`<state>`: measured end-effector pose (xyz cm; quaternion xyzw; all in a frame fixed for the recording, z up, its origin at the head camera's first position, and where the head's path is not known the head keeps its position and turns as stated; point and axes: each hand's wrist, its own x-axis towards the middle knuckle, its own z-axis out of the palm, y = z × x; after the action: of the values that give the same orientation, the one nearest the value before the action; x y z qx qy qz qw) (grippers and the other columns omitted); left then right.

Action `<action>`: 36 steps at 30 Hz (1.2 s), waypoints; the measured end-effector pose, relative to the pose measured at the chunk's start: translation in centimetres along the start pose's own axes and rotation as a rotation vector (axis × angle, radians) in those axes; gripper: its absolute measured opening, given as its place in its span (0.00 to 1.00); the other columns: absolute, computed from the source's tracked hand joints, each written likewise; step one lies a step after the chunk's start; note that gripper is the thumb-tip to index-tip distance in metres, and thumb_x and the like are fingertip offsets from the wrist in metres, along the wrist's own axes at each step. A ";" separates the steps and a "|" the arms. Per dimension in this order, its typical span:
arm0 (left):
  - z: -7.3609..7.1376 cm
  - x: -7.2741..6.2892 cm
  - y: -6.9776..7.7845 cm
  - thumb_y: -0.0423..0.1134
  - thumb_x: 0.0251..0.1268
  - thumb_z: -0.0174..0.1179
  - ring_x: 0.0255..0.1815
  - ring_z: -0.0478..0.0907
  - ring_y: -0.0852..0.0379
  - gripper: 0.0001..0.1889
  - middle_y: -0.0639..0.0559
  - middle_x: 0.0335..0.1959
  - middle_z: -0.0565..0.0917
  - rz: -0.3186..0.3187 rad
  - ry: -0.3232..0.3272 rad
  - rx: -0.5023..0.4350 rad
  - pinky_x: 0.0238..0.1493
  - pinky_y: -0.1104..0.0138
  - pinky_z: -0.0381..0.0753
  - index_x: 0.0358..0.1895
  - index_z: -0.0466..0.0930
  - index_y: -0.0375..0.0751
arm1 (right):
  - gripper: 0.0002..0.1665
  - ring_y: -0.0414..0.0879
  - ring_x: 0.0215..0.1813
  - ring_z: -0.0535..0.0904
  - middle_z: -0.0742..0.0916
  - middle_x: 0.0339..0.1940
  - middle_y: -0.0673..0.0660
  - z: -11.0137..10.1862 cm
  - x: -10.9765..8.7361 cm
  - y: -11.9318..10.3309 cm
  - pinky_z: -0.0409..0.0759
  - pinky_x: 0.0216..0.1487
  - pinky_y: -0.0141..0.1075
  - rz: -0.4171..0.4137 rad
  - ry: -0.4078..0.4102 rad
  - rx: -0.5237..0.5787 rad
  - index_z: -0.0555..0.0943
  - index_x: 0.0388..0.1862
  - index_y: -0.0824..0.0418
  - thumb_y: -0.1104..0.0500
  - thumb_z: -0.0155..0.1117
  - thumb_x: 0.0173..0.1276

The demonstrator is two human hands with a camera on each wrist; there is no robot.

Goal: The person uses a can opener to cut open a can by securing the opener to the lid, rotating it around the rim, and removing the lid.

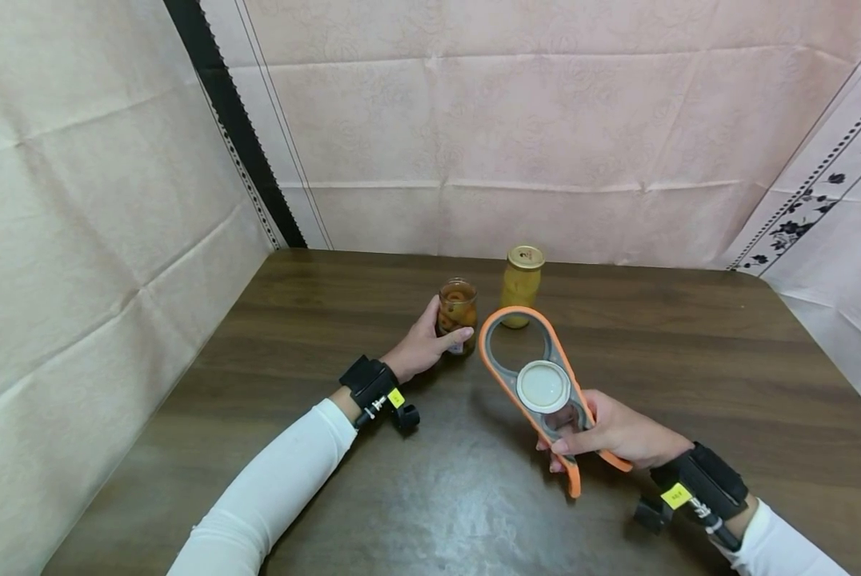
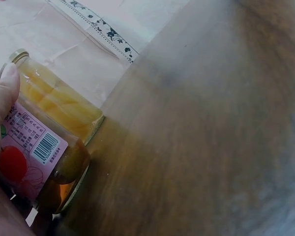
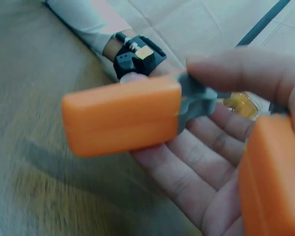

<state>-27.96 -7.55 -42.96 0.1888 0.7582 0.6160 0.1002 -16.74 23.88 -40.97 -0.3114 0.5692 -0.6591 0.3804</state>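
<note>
1. Near right: your right hand (image 1: 621, 432) grips the orange-and-gray jar opener (image 1: 569, 376) by its handles, raised above the wooden table (image 1: 430, 512).
2. A pale round lid (image 1: 543, 386) sits within the opener's frame, well apart from any jar mouth. How firmly it is seated cannot be told. Advisable: hold the frame level and the handle pressure even, so the lid does not drop.
3. Farther, left of the opener: your left hand (image 1: 423, 344) holds the lidless glass jar (image 1: 457, 308) round its side, thumb toward you. Advisable: hold it upright and steady, without squeezing hard; a tilt could spill liquid.
4. Contents of that jar: brown-orange round fruit in liquid. Its pink label (image 2: 34, 147) carries a red fruit picture and a barcode.
5. Far, right of the lidless jar: the yellow-fruit jar (image 1: 521, 284) stands upright, capped with a metal lid (image 1: 526, 257), untouched. Yellow fruit pieces show through the glass. Advisable: swing the opener clear of it.
</note>
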 end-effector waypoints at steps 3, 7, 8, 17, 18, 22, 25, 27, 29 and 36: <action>0.0 0.0 0.0 0.47 0.72 0.62 0.59 0.75 0.51 0.33 0.48 0.63 0.75 0.001 -0.004 -0.003 0.59 0.60 0.77 0.74 0.56 0.59 | 0.14 0.51 0.47 0.90 0.89 0.49 0.60 0.2 0.0 -0.1 0.86 0.54 0.48 0.010 0.025 0.011 0.75 0.56 0.73 0.75 0.57 0.72; 0.0 0.0 -0.1 0.47 0.72 0.63 0.59 0.76 0.51 0.33 0.47 0.63 0.75 -0.005 0.000 -0.004 0.57 0.60 0.79 0.74 0.55 0.59 | 0.19 0.54 0.51 0.89 0.89 0.51 0.62 0.2 0.0 -0.3 0.85 0.56 0.49 0.007 0.019 0.046 0.72 0.61 0.67 0.75 0.56 0.73; 0.0 0.0 -0.1 0.46 0.72 0.63 0.59 0.76 0.51 0.34 0.47 0.63 0.75 -0.006 0.003 -0.006 0.58 0.60 0.78 0.74 0.55 0.59 | 0.21 0.55 0.51 0.88 0.89 0.52 0.63 0.3 0.0 -0.3 0.85 0.56 0.49 0.008 0.016 0.053 0.71 0.63 0.67 0.75 0.55 0.73; 0.0 -0.1 0.0 0.47 0.72 0.63 0.66 0.72 0.50 0.34 0.49 0.65 0.74 -0.021 0.014 0.008 0.69 0.53 0.71 0.75 0.55 0.61 | 0.26 0.56 0.52 0.87 0.88 0.52 0.66 0.1 0.0 0.0 0.86 0.55 0.49 0.027 0.015 0.045 0.64 0.68 0.67 0.74 0.55 0.74; 0.0 0.0 0.0 0.48 0.72 0.63 0.66 0.72 0.50 0.34 0.49 0.66 0.73 -0.020 0.013 0.010 0.70 0.52 0.70 0.75 0.55 0.61 | 0.25 0.56 0.53 0.87 0.89 0.52 0.65 0.2 0.0 0.0 0.86 0.55 0.49 0.035 0.019 0.046 0.65 0.67 0.67 0.74 0.56 0.74; 0.0 0.0 0.0 0.48 0.72 0.63 0.67 0.71 0.50 0.35 0.49 0.66 0.73 -0.020 0.006 0.005 0.70 0.51 0.70 0.75 0.54 0.62 | 0.24 0.55 0.54 0.87 0.89 0.49 0.62 0.3 0.0 -0.1 0.85 0.55 0.50 0.054 0.039 0.039 0.67 0.65 0.68 0.74 0.57 0.73; 0.0 0.0 0.0 0.48 0.72 0.63 0.66 0.72 0.49 0.35 0.49 0.67 0.73 -0.024 0.001 -0.003 0.70 0.52 0.70 0.75 0.54 0.62 | 0.20 0.56 0.54 0.87 0.88 0.46 0.57 0.3 0.1 -0.2 0.85 0.55 0.50 0.038 0.059 0.029 0.68 0.61 0.68 0.74 0.57 0.73; 0.0 0.0 0.1 0.47 0.72 0.63 0.67 0.72 0.50 0.35 0.49 0.67 0.73 -0.028 0.002 -0.011 0.71 0.52 0.70 0.75 0.54 0.61 | 0.19 0.57 0.54 0.87 0.87 0.46 0.57 0.3 0.1 -0.2 0.86 0.55 0.50 0.023 0.066 0.026 0.67 0.61 0.69 0.74 0.56 0.73; 0.0 -0.1 0.1 0.47 0.72 0.63 0.67 0.71 0.50 0.35 0.49 0.67 0.73 -0.030 0.003 -0.018 0.71 0.52 0.69 0.75 0.54 0.61 | 0.19 0.57 0.53 0.87 0.88 0.46 0.58 0.1 0.0 -0.2 0.86 0.54 0.48 0.007 0.071 0.006 0.67 0.62 0.70 0.74 0.54 0.74; 0.0 -0.1 0.2 0.47 0.72 0.62 0.71 0.69 0.49 0.34 0.49 0.69 0.71 -0.030 0.001 -0.019 0.74 0.50 0.66 0.75 0.54 0.60 | 0.20 0.51 0.42 0.90 0.91 0.45 0.64 -0.2 -0.4 -0.7 0.89 0.42 0.42 0.090 0.191 -0.143 0.71 0.62 0.73 0.66 0.58 0.76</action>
<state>-27.88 -7.56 -42.80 0.1761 0.7551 0.6217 0.1112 -16.81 24.35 -40.34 -0.2476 0.6618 -0.6257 0.3305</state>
